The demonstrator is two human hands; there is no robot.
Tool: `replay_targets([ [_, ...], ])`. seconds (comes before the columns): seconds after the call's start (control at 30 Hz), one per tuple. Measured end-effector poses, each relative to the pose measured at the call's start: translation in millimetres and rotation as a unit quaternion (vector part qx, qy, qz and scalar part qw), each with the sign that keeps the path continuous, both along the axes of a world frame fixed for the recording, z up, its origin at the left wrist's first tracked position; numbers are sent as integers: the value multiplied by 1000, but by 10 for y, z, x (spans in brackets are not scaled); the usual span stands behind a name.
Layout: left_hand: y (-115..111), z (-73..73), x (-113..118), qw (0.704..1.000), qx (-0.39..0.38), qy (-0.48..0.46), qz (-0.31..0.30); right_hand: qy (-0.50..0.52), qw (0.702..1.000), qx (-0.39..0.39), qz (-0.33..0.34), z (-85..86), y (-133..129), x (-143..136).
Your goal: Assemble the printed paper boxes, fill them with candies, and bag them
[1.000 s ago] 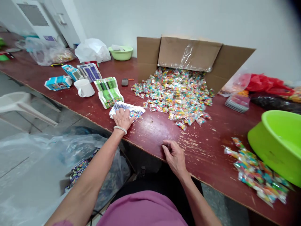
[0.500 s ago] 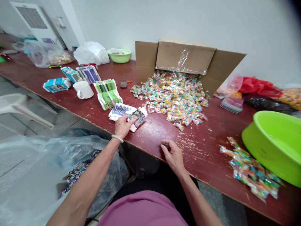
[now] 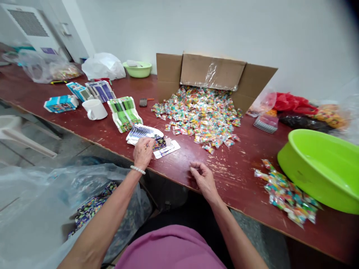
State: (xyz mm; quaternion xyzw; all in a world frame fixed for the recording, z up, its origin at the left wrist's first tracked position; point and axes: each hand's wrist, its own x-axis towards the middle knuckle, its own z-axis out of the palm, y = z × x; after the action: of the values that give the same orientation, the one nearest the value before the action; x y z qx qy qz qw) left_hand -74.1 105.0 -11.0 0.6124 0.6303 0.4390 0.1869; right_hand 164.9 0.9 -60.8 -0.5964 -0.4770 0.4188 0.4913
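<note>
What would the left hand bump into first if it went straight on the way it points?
Most likely the dark printed carton right by the left hand; depth is unclear, so they may already touch.

Worn wood, printed card and shiny plastic.
Across the middle of the frame, the dark red tabletop (image 3: 238, 179) is finished in a semi-gloss coat, broken by pale, rough-looking streaks at right of centre. The sweet wrappers (image 3: 204, 116) heaped at centre are made of clear, crinkled, glossy film. Behind them a matt brown cardboard box (image 3: 196, 70) is crossed by shiny clear tape (image 3: 211, 71). At left of centre, the purple-and-white cartons (image 3: 144, 131) are formed of smooth printed card. At right, the green basin (image 3: 311, 175) is moulded in smooth plastic, marked by a dull scuff. At lower left, thin translucent plastic sheeting (image 3: 28, 213) is creased.
</note>
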Motion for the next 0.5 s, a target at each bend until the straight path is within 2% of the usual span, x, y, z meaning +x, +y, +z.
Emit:
replay_targets([
  [0.1,-170,54,106,998,4,-56,-5,113,993,-26,5,118,-45,-147],
  [0.2,-526,108,266,982,-67,-149,-95,226,974,-14,-5,231,-79,-282],
  [0.27,-773,134,336,916,-204,-281,-200,255,966,20,-25,298,-95,-297],
  [0.33,-949,146,364,825,-325,-353,-298,237,971,38,-11,376,-124,-247],
  [0.4,-1044,142,382,753,-393,-364,-382,179,981,24,68,477,-177,-174],
  [0.5,-1118,110,461,680,-434,-375,-457,110,974,5,199,639,-278,-115],
])
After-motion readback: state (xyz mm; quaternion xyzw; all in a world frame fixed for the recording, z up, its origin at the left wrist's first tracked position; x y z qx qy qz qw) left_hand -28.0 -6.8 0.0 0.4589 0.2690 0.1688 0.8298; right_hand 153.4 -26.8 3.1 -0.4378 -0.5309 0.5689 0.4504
